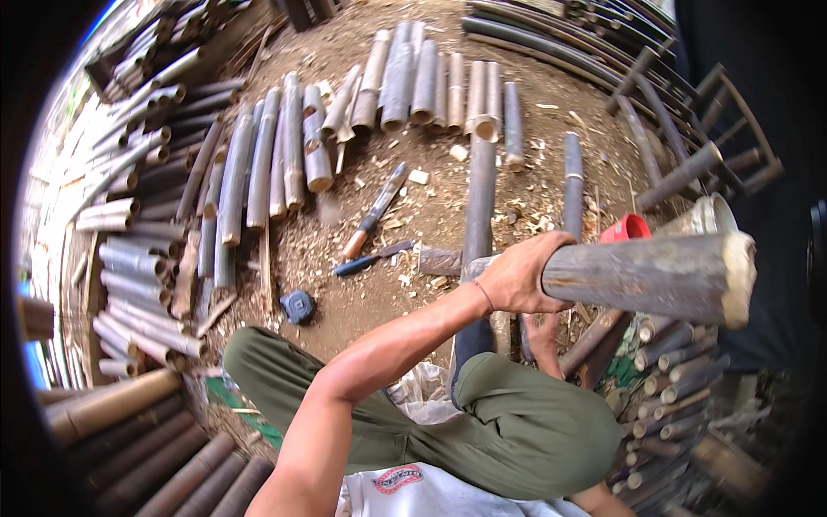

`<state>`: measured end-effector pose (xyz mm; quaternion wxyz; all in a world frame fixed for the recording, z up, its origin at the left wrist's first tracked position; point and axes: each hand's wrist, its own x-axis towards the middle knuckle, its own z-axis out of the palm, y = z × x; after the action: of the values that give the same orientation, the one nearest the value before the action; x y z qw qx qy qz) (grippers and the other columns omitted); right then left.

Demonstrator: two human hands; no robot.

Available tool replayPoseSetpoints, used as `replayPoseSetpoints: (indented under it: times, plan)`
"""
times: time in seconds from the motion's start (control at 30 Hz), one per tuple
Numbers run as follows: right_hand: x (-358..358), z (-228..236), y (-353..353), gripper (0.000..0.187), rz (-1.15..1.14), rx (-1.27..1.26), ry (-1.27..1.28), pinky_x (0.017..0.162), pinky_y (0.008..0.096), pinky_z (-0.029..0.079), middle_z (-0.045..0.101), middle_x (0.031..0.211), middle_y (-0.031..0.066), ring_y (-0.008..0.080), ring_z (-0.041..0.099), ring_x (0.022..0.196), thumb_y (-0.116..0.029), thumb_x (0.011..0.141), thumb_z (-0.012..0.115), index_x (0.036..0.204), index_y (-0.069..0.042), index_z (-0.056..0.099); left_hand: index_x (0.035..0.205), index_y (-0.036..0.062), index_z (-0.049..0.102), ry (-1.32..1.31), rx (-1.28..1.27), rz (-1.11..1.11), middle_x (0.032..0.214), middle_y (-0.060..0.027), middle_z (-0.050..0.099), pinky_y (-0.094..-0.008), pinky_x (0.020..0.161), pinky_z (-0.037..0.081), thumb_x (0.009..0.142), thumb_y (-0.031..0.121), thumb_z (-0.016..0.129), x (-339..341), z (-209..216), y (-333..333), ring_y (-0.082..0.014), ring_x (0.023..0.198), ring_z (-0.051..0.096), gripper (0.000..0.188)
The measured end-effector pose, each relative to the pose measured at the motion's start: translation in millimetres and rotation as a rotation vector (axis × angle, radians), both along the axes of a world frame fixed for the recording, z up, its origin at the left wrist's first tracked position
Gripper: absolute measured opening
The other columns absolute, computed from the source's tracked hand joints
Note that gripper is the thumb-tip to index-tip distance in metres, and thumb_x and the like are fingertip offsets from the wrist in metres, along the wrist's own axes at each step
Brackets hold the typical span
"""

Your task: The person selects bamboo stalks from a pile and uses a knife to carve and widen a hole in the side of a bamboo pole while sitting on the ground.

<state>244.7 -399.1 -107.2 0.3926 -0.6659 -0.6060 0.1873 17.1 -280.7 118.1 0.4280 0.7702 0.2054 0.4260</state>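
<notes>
My left arm reaches across my body, and my left hand [524, 276] is wrapped round one end of a thick dark bamboo tube [642, 274]. The tube lies sideways, raised above the ground, with its pale, rough-cut end toward the right. Lower down, beside my bent knee, my right hand [543, 340] is partly hidden by the leg. Its fingers look curled against a dark, narrow thing that I cannot make out. A longer bamboo pole [480, 194] stretches away from my feet. A short wooden block [439, 260] lies beside that pole.
A broad-bladed knife [379, 207], a blue-handled knife [372, 258] and a blue tape measure [298, 307] lie on the chip-strewn ground. Cut bamboo tubes [398, 86] form an arc ahead. More bamboo is stacked left [133, 267] and right [676, 396], near a red container [625, 228] and white bucket [715, 215].
</notes>
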Motion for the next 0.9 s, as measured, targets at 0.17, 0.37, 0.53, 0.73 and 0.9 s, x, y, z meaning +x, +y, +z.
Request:
replayPoseSetpoints:
  times: [0.17,0.37,0.53,0.73,0.9]
  plan:
    - [-129.1,238.2,48.6,0.097,0.439,0.583,0.547,0.101,0.0427,0.041,0.051,0.124,0.0179,0.0302,0.053,0.114,-0.056,0.078,0.075,0.142,0.000,0.031,0.124,0.0062,0.050,-0.063,0.006,0.237,0.114,-0.0158,0.061,-0.0422,0.092,0.049,0.055,0.023,0.085,-38.3,-71.4,-10.4,-0.0346,0.107,0.061,0.079]
    - [-124.1,263.7,98.6,0.104,0.975,0.400,0.537,0.094,0.0509,0.044,0.054,0.110,0.0154,0.0326,0.056,0.102,-0.059,0.064,0.085,0.136,-0.004,0.035,0.115,0.0040,0.056,-0.254,-0.030,0.236,0.102,-0.0156,0.061,-0.0445,0.082,0.049,0.053,0.025,0.084,-28.9,-61.8,-6.1,-0.0370,0.096,0.061,0.070]
    - [-132.2,261.8,82.8,0.091,0.905,0.363,0.516,0.089,0.0471,0.042,0.056,0.103,0.0111,0.0301,0.058,0.093,-0.056,0.063,0.086,0.125,-0.006,0.041,0.113,0.0042,0.057,-0.268,-0.061,0.224,0.103,-0.0129,0.060,-0.0432,0.085,0.046,0.055,0.022,0.081,-42.4,-63.2,-14.7,-0.0345,0.097,0.058,0.065]
    - [-128.7,263.7,74.5,0.091,0.837,0.379,0.523,0.088,0.0467,0.041,0.055,0.100,0.0075,0.0272,0.058,0.093,-0.054,0.059,0.089,0.122,-0.009,0.042,0.114,0.0046,0.058,-0.260,-0.075,0.168,0.102,-0.0111,0.059,-0.0427,0.087,0.043,0.054,0.018,0.081,-38.0,-59.0,-13.4,-0.0328,0.097,0.056,0.066]
    - [-116.5,270.9,75.5,0.095,0.859,0.284,0.478,0.091,0.0514,0.041,0.056,0.107,0.0104,0.0321,0.059,0.099,-0.049,0.058,0.092,0.126,-0.010,0.039,0.113,0.0048,0.058,-0.198,-0.150,0.158,0.104,-0.0116,0.059,-0.0442,0.089,0.043,0.055,0.015,0.080,-37.4,-51.9,-18.5,-0.0328,0.101,0.056,0.063]
